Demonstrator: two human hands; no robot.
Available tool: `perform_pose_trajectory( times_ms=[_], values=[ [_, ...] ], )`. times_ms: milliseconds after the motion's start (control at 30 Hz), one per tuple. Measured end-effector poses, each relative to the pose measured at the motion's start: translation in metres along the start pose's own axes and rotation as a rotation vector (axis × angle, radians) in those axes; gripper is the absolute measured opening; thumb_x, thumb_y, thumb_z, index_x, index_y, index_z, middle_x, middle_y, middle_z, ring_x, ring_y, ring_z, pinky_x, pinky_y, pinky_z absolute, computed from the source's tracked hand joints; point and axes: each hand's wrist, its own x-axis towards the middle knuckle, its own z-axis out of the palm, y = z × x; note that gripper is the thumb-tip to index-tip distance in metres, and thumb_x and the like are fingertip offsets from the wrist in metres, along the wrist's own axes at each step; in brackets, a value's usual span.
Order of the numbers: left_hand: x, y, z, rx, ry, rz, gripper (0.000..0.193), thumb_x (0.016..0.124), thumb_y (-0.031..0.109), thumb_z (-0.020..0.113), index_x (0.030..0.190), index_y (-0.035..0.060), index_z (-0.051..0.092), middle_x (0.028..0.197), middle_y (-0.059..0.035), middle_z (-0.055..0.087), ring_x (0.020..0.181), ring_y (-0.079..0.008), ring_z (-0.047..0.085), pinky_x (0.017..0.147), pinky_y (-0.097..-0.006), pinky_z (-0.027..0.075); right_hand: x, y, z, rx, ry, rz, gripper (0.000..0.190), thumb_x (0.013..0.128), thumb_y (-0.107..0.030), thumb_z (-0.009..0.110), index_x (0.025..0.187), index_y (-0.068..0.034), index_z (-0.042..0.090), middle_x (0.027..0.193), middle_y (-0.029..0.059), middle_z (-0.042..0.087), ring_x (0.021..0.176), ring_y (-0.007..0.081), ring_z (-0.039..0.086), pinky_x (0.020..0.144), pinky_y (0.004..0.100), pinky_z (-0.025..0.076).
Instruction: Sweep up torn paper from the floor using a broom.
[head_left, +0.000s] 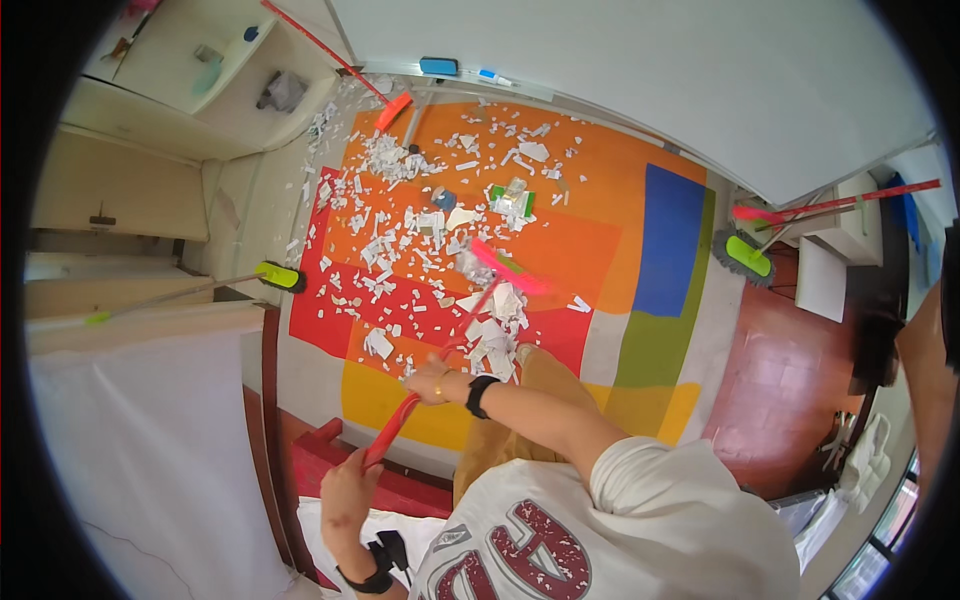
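Both of my hands hold the red handle of a push broom (393, 429), which slants from lower left towards the middle of the floor. My left hand (349, 487) grips it near its top end. Farther down the handle, my right hand (430, 380) is closed around it. The broom's pink bristled head (510, 268) lies over the coloured rug (574, 251), among torn white paper scraps (491, 345). A silver and green wrapper (513, 199) and a crumpled blue piece (443, 199) lie beyond the head.
A red broom (394, 112) leans at the upper left. A green-headed brush (279, 277) stands at left; another (748, 257) and a red broom (840, 202) are at right. A whiteboard (645, 67) spans the top. A red bench-like piece (405, 491) is near my legs.
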Motion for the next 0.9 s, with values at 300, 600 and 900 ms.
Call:
perform_pose_trajectory(
  times_ms=[300, 600, 900],
  values=[
    [-0.008, -0.012, -0.033, -0.101, -0.119, 0.064, 0.03, 0.071, 0.017, 0.059, 0.098, 0.0051, 0.056, 0.07, -0.0188, 0.057, 0.069, -0.0341, 0.056, 0.06, -0.0376, 0.044, -0.022, -0.035, -0.015, -0.075, 0.101, 0.188, 0.01, 0.066, -0.018, 0.06, 0.075, -0.016, 0.057, 0.066, 0.0014, 0.058, 0.071, 0.021, 0.056, 0.067, 0.0381, 0.03],
    [0.058, 0.027, 0.046, 0.033, -0.291, 0.482, 0.027, 0.076, 0.022, 0.054, 0.095, 0.0038, 0.055, 0.076, -0.019, 0.058, 0.074, -0.0346, 0.055, 0.064, -0.0405, 0.043, -0.12, 0.034, 0.016, 0.012, -0.021, 0.521, 0.024, 0.069, -0.034, 0.057, 0.087, -0.018, 0.058, 0.086, 0.0033, 0.06, 0.085, 0.0217, 0.056, 0.073, 0.0434, 0.032],
    [0.031, -0.079, -0.004, 0.18, -0.148, 0.311, 0.022, 0.075, 0.02, 0.053, 0.092, 0.0058, 0.054, 0.078, -0.0188, 0.057, 0.076, -0.0362, 0.054, 0.066, -0.0434, 0.043, 0.014, -0.028, 0.06, 0.057, 0.203, 0.299, 0.008, 0.068, -0.022, 0.058, 0.074, -0.017, 0.057, 0.068, 0.004, 0.058, 0.07, 0.023, 0.057, 0.064, 0.0406, 0.032]
  ],
)
